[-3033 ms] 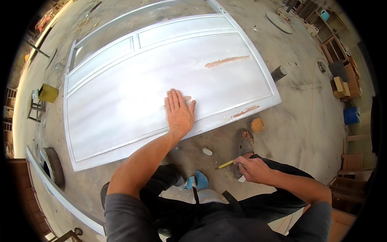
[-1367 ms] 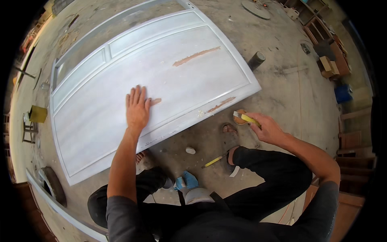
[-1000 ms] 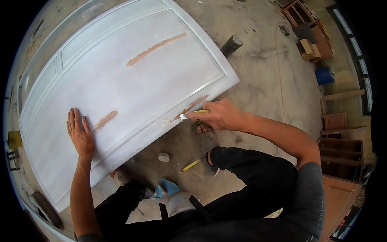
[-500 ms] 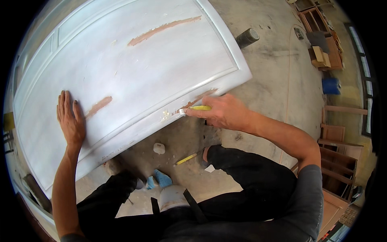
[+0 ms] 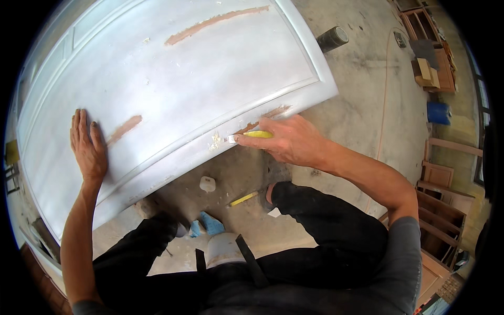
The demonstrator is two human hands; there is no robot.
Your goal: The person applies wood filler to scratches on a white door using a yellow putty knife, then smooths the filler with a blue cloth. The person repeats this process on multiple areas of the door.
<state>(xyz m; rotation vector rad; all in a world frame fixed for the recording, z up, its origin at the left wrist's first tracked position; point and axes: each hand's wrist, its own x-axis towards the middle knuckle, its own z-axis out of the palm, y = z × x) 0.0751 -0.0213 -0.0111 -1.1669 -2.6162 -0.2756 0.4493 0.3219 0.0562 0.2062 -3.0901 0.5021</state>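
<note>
A large white panelled board (image 5: 210,89) with a raised moulding slants across the view. Reddish-brown patches mark its surface, one of them a long streak (image 5: 218,23) near the far side. On the board's left part my left hand (image 5: 86,147) lies flat, fingers stretched, beside a shorter brown patch (image 5: 125,130). My right hand (image 5: 294,142) grips a yellow-handled scraper (image 5: 258,134). Its pale blade end touches the near border of the board, where brown shows through. Light flakes (image 5: 215,140) lie just left of the blade. My right fingers hide part of the handle.
Below the board, a white lump (image 5: 207,184), a yellow stick-like tool (image 5: 244,199) and blue pieces (image 5: 212,224) lie on the concrete floor. A white bucket (image 5: 223,249) stands between my legs. A dark cylinder (image 5: 333,39) juts out past the board's right edge. Wooden cabinet parts (image 5: 438,223) line the right.
The view has shifted a little. My right hand has drawn the scraper slightly left along the board's border. My left hand stays flat on the board.
</note>
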